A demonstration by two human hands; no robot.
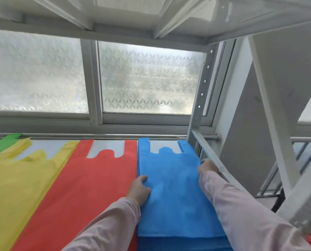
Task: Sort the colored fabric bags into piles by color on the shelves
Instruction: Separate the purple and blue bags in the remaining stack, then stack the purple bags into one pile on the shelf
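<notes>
Evidently, left grip curls over the blue bag, right grip unreadable opposite; nudge both edges inward evenly, flush with the stack beneath.

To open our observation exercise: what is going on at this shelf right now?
A person is handling the blue pile at the right end of the shelf. The left hand grips its left edge; the right hand is at its right edge, grip unclear. A red pile, a yellow pile and a green bag lie to its left.
</notes>
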